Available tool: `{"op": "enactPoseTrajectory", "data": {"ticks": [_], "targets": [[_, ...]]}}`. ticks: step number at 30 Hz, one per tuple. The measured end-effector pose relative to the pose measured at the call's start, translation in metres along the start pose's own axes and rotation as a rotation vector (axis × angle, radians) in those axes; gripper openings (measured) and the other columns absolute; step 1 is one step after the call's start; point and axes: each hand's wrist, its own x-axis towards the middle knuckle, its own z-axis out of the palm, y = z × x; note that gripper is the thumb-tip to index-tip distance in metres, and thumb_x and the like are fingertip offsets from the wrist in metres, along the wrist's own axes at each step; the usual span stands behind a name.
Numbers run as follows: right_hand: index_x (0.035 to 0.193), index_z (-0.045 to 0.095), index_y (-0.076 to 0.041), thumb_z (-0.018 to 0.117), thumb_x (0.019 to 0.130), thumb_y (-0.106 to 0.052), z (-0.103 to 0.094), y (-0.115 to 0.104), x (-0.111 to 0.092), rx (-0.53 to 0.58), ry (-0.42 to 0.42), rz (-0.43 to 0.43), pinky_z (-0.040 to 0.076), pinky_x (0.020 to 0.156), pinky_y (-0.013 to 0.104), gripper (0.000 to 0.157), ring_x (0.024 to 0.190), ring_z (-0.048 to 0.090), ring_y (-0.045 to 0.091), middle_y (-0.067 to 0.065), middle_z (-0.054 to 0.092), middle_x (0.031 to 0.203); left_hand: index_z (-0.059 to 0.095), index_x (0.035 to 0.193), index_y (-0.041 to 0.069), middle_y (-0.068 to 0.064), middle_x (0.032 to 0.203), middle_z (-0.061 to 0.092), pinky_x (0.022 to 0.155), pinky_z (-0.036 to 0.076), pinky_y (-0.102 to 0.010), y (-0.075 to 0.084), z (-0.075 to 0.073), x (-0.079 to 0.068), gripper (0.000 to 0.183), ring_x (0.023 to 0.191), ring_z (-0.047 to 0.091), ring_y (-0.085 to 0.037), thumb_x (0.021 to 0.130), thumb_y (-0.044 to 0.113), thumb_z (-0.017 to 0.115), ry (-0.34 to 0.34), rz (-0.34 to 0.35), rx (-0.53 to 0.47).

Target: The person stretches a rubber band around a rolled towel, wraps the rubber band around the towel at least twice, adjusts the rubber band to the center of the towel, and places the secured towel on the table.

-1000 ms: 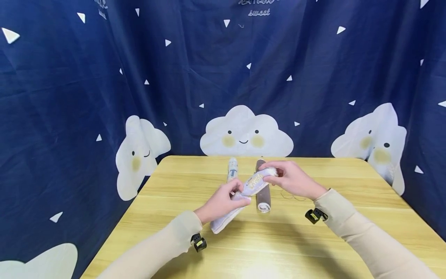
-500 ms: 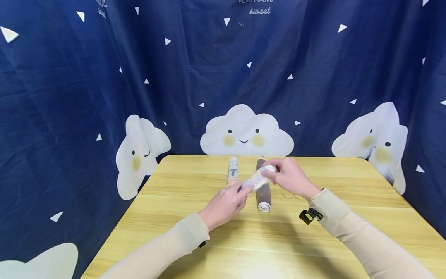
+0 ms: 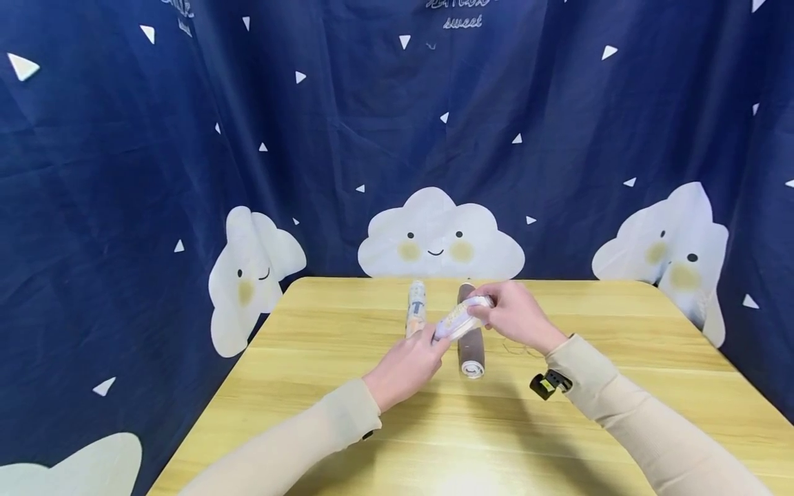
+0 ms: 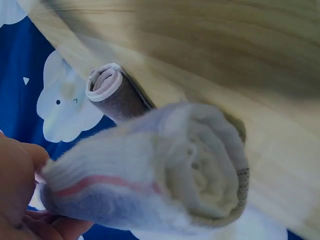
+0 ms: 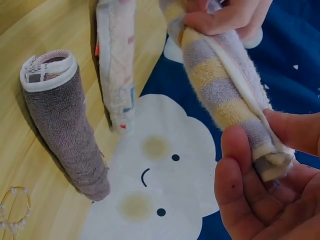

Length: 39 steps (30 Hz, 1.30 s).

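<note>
Aloft, striped towel roll (image 5: 218, 82) bridges left fingers (image 5: 225, 20) and right fingers (image 5: 235, 145), both pinching it.

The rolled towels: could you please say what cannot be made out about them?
Head view: left end of the held towel, hidden by the left hand.
Head view: middle of the brown towel, behind the held towel.
Right wrist view: one end of the white towel, cut off by the top edge.

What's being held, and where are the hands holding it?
A rolled lilac-and-yellow towel: the right hand grips one end, the left hand grips toward the other.
</note>
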Motion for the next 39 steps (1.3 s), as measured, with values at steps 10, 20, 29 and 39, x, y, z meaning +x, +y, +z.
{"op": "enactPoseTrajectory", "data": {"ticks": [10, 20, 29, 39], "targets": [[0.106, 0.075, -0.007, 0.07, 0.092, -0.015, -0.009, -0.001, -0.003, 0.036, -0.009, -0.018, 0.055, 0.057, 0.03, 0.017, 0.063, 0.065, 0.018, 0.007, 0.073, 0.084, 0.056, 0.121, 0.017, -0.01, 0.109, 0.061, 0.064, 0.057, -0.026, -0.008, 0.0, -0.004, 0.029, 0.084, 0.063, -0.018, 0.094, 0.013, 0.065, 0.043, 0.022, -0.089], [0.104, 0.075, -0.009, 0.071, 0.091, -0.015, -0.009, -0.005, -0.004, 0.047, -0.015, -0.03, 0.056, 0.059, 0.031, 0.015, 0.068, 0.068, 0.026, 0.005, 0.073, 0.083, 0.058, 0.107, 0.014, -0.007, 0.102, 0.06, 0.062, 0.055, -0.025, -0.01, -0.007, -0.005, 0.016, 0.079, 0.062, -0.016, 0.092, 0.014, 0.066, 0.09, 0.056, -0.101], [0.108, 0.074, -0.005, 0.07, 0.092, -0.013, -0.008, -0.002, -0.007, 0.111, -0.068, -0.004, 0.058, 0.062, 0.03, 0.018, 0.073, 0.068, 0.019, 0.009, 0.074, 0.091, 0.059, 0.098, 0.015, -0.002, 0.098, 0.054, 0.059, 0.048, -0.017, -0.016, -0.003, -0.013, 0.007, 0.071, 0.055, -0.01, 0.092, 0.013, 0.061, 0.065, 0.092, -0.169], [0.114, 0.072, -0.007, 0.071, 0.094, -0.025, -0.014, 0.008, -0.004, 0.193, -0.12, 0.025, 0.059, 0.068, 0.033, 0.027, 0.077, 0.068, 0.024, 0.009, 0.073, 0.093, 0.056, 0.118, 0.016, 0.004, 0.1, 0.062, 0.061, 0.045, -0.012, -0.018, 0.0, -0.013, 0.027, 0.073, 0.052, -0.002, 0.093, 0.007, 0.054, 0.067, -0.037, -0.663]]}}
